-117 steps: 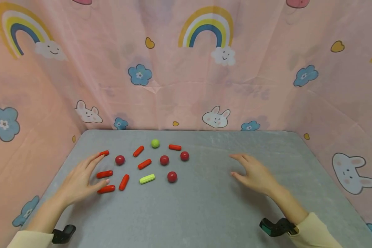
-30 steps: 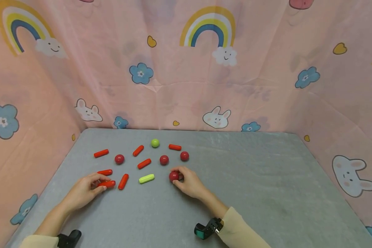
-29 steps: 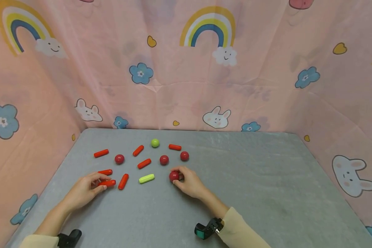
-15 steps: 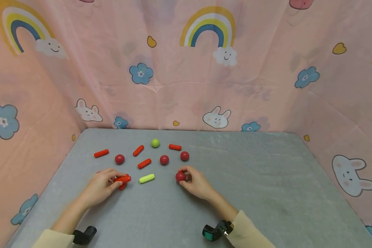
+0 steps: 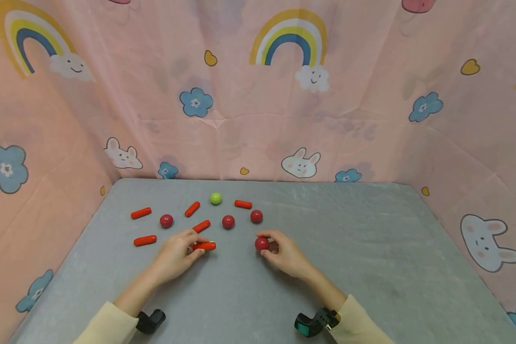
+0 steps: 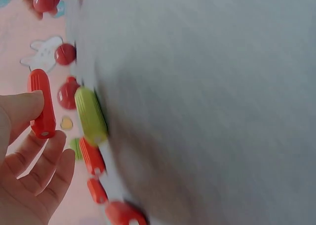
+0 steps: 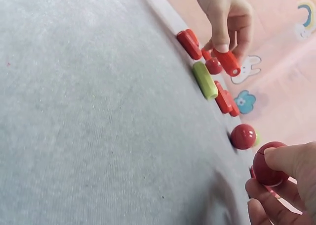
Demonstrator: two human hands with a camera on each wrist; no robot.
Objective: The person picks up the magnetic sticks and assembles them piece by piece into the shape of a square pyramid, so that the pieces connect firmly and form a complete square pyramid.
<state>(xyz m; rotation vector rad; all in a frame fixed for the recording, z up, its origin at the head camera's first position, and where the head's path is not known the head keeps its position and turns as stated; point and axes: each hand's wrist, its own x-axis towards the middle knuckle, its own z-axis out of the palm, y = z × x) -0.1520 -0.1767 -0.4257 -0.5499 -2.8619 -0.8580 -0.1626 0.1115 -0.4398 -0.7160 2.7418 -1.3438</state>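
Observation:
My left hand (image 5: 174,255) pinches a short red ridged cylinder (image 6: 43,109) between thumb and fingers. In the left wrist view, a pale spot marks its end. The held piece is raised off the table and, in the head view, mostly covers a lime-green ridged cylinder (image 6: 90,115) lying there. To the right, my right hand (image 5: 288,256) grips a glossy red ball (image 5: 261,244) with thumb and fingertips. The right wrist view shows that ball lifted, with a thin dark line on it. Another red cylinder (image 5: 201,226) lies just beyond the left fingers.
Two red cylinders (image 5: 145,240) lie left of the hands, near a red ball (image 5: 166,220). Farther back are a green ball (image 5: 215,198), two red cylinders (image 5: 242,204) and two red balls (image 5: 228,221). A patterned pink curtain (image 5: 241,138) surrounds the grey table (image 5: 348,229).
After gripping the red cylinder at the left, my left hand has carried it rightward to over the green one. My right hand has taken the nearest red ball and moved it slightly right.

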